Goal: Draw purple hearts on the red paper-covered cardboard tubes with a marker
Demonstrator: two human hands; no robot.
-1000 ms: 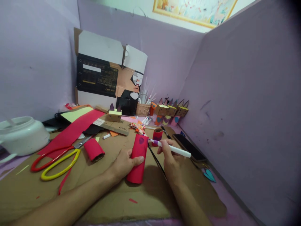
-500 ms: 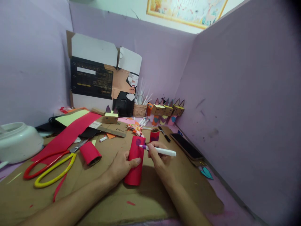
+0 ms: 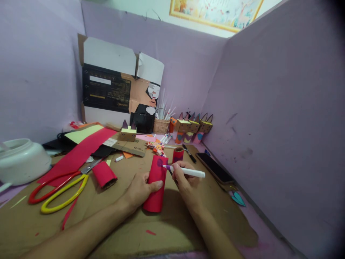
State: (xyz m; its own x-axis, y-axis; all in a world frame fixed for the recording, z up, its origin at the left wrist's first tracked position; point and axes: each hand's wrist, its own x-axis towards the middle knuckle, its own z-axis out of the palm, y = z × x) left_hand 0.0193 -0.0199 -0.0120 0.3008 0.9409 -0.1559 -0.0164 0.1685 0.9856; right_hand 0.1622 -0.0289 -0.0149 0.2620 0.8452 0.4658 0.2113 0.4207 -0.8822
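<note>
A red paper-covered cardboard tube [image 3: 155, 196] stands tilted on the cardboard sheet, with my left hand [image 3: 141, 189] wrapped around its left side, thumb across the front. Near its top is a dark purple spot [image 3: 160, 163]. My right hand [image 3: 185, 180] pinches a white marker [image 3: 192, 172] with a purple tip, which points at the tube beside that spot; I cannot tell whether it touches. Just behind my right hand stands a shorter red tube [image 3: 178, 154] with purple marks. To the left lies another short red tube [image 3: 104, 175] on its side.
Scissors [image 3: 64, 190] with red and yellow handles lie at left, near a red paper strip [image 3: 81, 154] and a white pot [image 3: 24, 158]. A phone [image 3: 214, 167] lies at right. Behind are a marker basket [image 3: 161, 126], several eared cardboard figures [image 3: 206, 126] and a flattened box [image 3: 107, 88].
The marker tip has shifted slightly right, away from the middle of the purple spot. My left hand keeps its hold on the tube. The whole view has moved a little.
</note>
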